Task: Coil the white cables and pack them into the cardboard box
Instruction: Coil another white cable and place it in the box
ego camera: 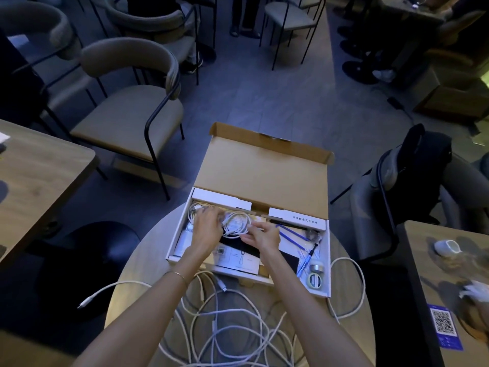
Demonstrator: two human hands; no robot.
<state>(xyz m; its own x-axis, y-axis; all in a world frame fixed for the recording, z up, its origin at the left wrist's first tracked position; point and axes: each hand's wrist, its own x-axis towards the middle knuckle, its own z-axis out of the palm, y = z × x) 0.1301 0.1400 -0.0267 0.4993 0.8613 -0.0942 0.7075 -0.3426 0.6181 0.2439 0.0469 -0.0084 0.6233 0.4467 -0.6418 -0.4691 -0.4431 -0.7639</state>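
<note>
- Cardboard box (264,165): lid open, on round table (137,282).
- Coiled white cable (236,223): inside box, pinched by left hand (205,230) and right hand (264,238).
- Loose white cables (232,327): tangled on table, near side.

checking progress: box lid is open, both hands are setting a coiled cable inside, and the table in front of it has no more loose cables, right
Not quite. In the head view, loose white cables lie tangled on the round table in front of the cardboard box. The rest holds: both hands, left hand and right hand, hold the coiled cable inside.
</note>
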